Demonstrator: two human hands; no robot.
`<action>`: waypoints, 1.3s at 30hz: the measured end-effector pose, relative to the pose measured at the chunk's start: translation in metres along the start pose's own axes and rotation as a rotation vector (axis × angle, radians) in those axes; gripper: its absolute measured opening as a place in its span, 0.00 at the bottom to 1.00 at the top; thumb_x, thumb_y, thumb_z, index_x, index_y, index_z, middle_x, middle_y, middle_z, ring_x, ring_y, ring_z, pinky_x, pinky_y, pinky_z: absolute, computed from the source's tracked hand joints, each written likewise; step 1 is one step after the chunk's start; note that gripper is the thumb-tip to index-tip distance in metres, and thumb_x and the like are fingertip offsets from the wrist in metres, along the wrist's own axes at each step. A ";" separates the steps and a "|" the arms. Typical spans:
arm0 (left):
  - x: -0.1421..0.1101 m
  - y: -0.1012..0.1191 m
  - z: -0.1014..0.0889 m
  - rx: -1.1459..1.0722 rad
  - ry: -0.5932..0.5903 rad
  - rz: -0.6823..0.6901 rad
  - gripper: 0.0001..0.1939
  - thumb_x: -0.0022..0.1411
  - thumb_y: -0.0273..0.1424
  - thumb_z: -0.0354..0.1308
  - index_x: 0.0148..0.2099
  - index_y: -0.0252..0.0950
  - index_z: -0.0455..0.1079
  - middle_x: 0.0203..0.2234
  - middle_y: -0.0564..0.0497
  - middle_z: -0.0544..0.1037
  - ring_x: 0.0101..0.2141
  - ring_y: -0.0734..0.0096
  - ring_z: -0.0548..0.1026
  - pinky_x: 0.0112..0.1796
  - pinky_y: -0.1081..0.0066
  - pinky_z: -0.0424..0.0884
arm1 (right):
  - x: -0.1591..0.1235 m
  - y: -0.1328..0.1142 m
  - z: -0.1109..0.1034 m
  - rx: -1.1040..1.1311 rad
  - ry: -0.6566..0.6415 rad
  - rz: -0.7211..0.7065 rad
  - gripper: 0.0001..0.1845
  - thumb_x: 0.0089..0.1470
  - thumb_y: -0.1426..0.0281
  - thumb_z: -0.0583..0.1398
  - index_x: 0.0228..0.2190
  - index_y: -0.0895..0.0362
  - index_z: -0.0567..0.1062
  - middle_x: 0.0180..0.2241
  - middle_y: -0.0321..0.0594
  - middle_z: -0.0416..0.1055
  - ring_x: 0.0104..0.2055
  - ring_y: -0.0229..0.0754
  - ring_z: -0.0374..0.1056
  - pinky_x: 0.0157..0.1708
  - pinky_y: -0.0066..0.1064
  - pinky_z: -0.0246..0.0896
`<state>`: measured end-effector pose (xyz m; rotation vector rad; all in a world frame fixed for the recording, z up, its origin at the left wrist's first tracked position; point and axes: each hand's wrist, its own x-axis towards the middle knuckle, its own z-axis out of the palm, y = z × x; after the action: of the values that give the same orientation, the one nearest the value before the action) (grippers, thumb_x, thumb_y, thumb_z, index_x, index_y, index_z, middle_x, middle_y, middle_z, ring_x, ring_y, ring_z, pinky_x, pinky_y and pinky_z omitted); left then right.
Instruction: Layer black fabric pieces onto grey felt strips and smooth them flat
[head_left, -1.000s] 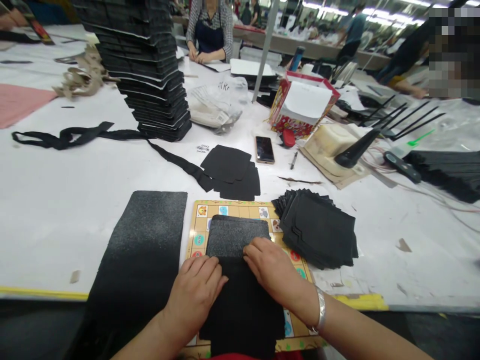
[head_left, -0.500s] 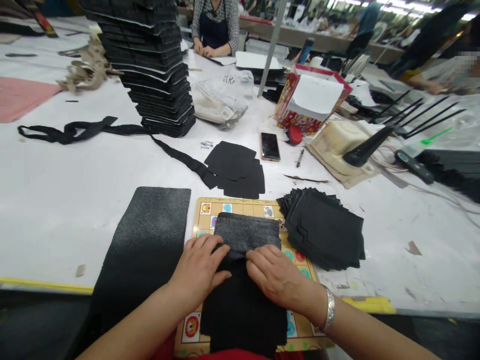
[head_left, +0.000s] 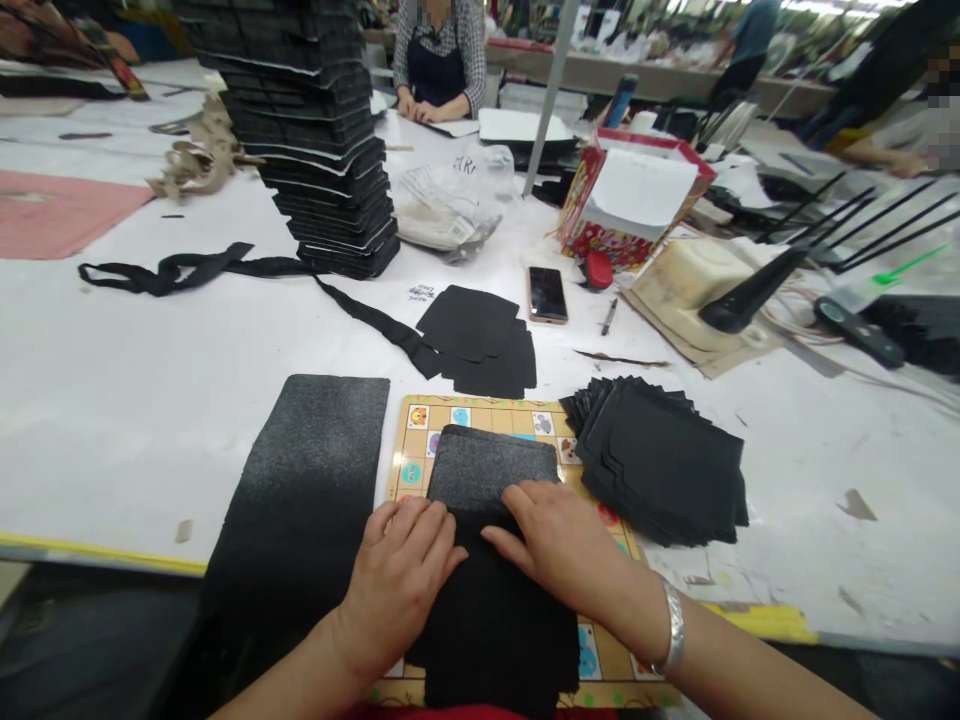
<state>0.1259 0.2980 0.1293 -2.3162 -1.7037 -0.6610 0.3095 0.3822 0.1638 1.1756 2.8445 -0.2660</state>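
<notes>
My left hand (head_left: 397, 585) and my right hand (head_left: 555, 545) lie flat on a black fabric piece (head_left: 487, 630), side by side. Its grey, grainy upper part (head_left: 487, 470) sits beyond my fingers and looks folded over, though the fold itself is hidden. The piece rests on a printed board with cartoon squares (head_left: 480, 418). A fanned pile of black cut pieces (head_left: 664, 465) lies just right of the board. To the left of my left hand lies a long, grainy black sheet (head_left: 300, 490).
A tall stack of black pieces (head_left: 315, 150) rises at the far left. Smaller black pieces (head_left: 480, 335), a phone (head_left: 547, 295) and a red patterned box (head_left: 634, 195) stand beyond the board. A co-worker's hands (head_left: 424, 105) rest on the table's far side.
My left hand has slid back toward me along the black piece, and my right hand has shifted slightly. The view has drifted, moving the table's contents slightly right.
</notes>
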 end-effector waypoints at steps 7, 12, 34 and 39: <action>-0.007 0.006 0.000 0.077 0.010 -0.036 0.12 0.61 0.33 0.54 0.44 0.35 0.71 0.38 0.49 0.78 0.39 0.64 0.72 0.44 0.62 0.59 | 0.010 -0.002 0.023 0.107 0.136 -0.183 0.07 0.59 0.71 0.53 0.33 0.57 0.71 0.30 0.39 0.67 0.32 0.40 0.61 0.33 0.31 0.53; -0.006 0.007 -0.004 0.076 -0.019 -0.053 0.12 0.61 0.33 0.54 0.45 0.35 0.71 0.39 0.50 0.78 0.39 0.65 0.73 0.43 0.62 0.60 | 0.001 0.011 0.031 0.125 0.267 -0.344 0.15 0.60 0.75 0.49 0.46 0.60 0.69 0.35 0.45 0.69 0.35 0.42 0.60 0.35 0.34 0.56; 0.004 0.003 -0.011 0.193 -0.102 -0.089 0.19 0.61 0.38 0.51 0.50 0.33 0.68 0.46 0.44 0.74 0.44 0.59 0.70 0.45 0.60 0.61 | 0.005 0.003 0.020 -0.127 0.185 -0.514 0.15 0.58 0.77 0.50 0.45 0.66 0.69 0.31 0.44 0.66 0.31 0.43 0.59 0.28 0.35 0.54; 0.001 0.016 0.003 0.091 -0.105 0.041 0.16 0.63 0.34 0.48 0.48 0.31 0.69 0.40 0.45 0.76 0.42 0.64 0.71 0.46 0.65 0.63 | -0.009 0.021 0.021 -0.081 0.179 -0.506 0.16 0.59 0.76 0.49 0.46 0.66 0.68 0.32 0.46 0.68 0.32 0.43 0.60 0.29 0.34 0.57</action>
<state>0.1418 0.2951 0.1294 -2.3530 -1.6874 -0.4520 0.3303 0.3869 0.1416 0.4685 3.2325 -0.0628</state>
